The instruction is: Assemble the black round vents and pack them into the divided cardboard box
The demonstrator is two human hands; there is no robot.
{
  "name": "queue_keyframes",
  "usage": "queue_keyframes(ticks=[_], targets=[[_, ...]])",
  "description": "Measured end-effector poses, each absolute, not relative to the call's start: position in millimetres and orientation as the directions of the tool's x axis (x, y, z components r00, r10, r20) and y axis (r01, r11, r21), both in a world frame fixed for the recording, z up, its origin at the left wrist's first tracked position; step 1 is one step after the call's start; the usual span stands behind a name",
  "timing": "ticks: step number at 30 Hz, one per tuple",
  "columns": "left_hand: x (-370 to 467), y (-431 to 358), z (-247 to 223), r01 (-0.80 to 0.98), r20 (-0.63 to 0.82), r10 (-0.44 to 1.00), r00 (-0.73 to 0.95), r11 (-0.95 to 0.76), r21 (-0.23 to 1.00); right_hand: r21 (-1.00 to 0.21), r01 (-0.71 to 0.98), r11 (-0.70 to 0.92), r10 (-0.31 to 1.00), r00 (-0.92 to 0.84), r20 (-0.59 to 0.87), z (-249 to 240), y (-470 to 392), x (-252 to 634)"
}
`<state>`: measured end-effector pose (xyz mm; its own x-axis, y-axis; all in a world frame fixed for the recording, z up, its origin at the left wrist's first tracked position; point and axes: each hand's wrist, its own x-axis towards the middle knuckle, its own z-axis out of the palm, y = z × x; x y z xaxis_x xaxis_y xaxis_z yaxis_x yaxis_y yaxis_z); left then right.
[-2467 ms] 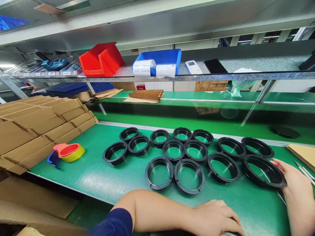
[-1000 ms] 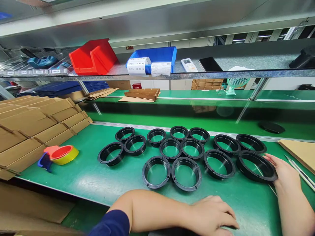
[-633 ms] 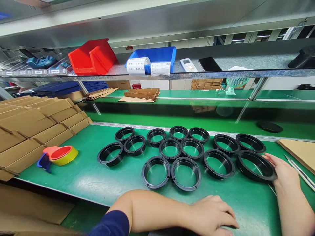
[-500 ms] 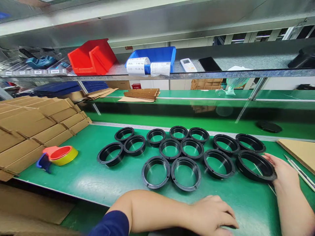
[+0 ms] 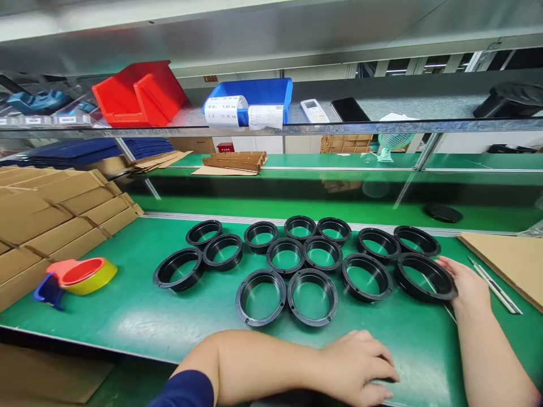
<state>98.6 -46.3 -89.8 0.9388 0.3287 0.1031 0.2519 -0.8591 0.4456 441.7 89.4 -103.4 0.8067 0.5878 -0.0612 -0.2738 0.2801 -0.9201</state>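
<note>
- Left hand (image 5: 360, 364) lies palm down on the green bench (image 5: 139, 314) at the near edge, fingers spread loosely, holding nothing.
- Right hand (image 5: 466, 282) rests open against the right side of the nearest big ring (image 5: 425, 277), fingers touching its rim, not closed round it.
- More black rings (image 5: 287, 257) lie flat in rows to the left.
- Tape (image 5: 82, 275) sits beside cardboard (image 5: 51, 220), far left.
- Red bin (image 5: 138, 96) and blue bin (image 5: 263, 93) stand on the shelf behind.

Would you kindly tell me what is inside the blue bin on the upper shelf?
The blue bin shows two white printed paper labels hanging over its front edge. Its front wall and those labels cover the interior, so the contents cannot be seen.
</note>
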Motion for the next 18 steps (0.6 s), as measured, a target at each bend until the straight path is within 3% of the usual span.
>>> queue_keyframes(ticks=[18], targets=[[99.5,-45.2,-95.3,0.239,0.121,0.329,0.937,-0.853,0.465,-0.893,-0.357,0.274,0.64,0.761,-0.108,-93.1,81.8,437.3]])
